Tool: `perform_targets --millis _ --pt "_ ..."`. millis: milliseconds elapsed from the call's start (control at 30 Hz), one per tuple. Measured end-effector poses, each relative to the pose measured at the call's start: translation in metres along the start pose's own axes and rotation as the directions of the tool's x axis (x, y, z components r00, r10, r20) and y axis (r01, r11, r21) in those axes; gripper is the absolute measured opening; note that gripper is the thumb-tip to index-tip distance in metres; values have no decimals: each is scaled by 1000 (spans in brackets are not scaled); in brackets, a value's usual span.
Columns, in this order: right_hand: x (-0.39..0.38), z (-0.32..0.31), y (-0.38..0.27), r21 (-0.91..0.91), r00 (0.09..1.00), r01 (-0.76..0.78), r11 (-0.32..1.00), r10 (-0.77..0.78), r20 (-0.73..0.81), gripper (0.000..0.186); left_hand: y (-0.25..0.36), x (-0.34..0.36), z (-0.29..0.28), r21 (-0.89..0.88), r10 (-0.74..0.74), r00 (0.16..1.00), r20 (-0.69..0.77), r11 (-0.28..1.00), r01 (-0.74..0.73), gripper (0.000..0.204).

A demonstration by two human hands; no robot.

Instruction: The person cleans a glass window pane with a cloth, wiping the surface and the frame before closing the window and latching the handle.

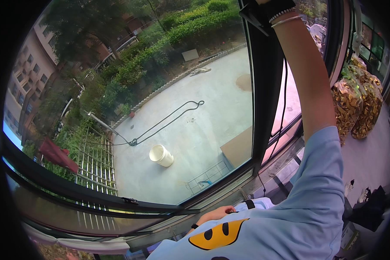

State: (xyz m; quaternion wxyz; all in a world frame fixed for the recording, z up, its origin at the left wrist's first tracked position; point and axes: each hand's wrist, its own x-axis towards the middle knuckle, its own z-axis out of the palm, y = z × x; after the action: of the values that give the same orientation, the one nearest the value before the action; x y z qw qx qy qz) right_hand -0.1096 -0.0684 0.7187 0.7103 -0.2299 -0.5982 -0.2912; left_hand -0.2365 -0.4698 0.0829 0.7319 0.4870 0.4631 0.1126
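In the head view I lean at a window and look down through the glass (160, 108). My right arm (310, 86) goes straight up along the dark frame post (264, 86) between the panes. My right hand (271, 5) reaches the top edge of the picture, just above the beaded bracelets (286, 17) on my wrist. It seems to be on a black fitting (253, 17) at the top of the post, but most of the hand is cut off, so I cannot tell how my fingers are set or whether they grip anything.

My left hand (216, 213) lies low, resting on the sill (195, 208) at the bottom of the frame. Its fingers are loosely curled and close together, holding nothing. A dark band sits on that wrist. My light blue sleeve (316, 195) and shirt, with a yellow smiling patch (216, 234), fill the lower right.

Outside, below the glass, lie a grey concrete roof (195, 112), a white bucket (161, 155) and a dark rope (169, 119); green hedges (182, 30) run beyond. To my right, inside, stand clear bags (355, 104) of golden-brown pieces. A black cable (284, 104) hangs beside the post.
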Motion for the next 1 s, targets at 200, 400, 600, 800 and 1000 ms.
perform_targets --millis 200,400,600,800,1000 --pt "-51 -25 -8 1 996 87 996 -87 11 73 39 -20 -1 683 -7 992 -128 724 93 53" --pt "-92 -40 -15 45 999 3 999 -1 -34 74 66 -20 -4 736 -12 999 48 676 -27 57" --pt "-128 -60 -19 77 999 -13 997 9 45 76 107 -39 -28 639 3 999 52 768 -36 65" --pt "-147 -67 -17 85 997 36 996 -42 69 79 106 -43 -44 588 24 998 -65 809 19 69" --pt "-159 -59 -11 104 994 29 994 -40 102 82 88 -12 -40 551 -39 965 261 826 -116 46"
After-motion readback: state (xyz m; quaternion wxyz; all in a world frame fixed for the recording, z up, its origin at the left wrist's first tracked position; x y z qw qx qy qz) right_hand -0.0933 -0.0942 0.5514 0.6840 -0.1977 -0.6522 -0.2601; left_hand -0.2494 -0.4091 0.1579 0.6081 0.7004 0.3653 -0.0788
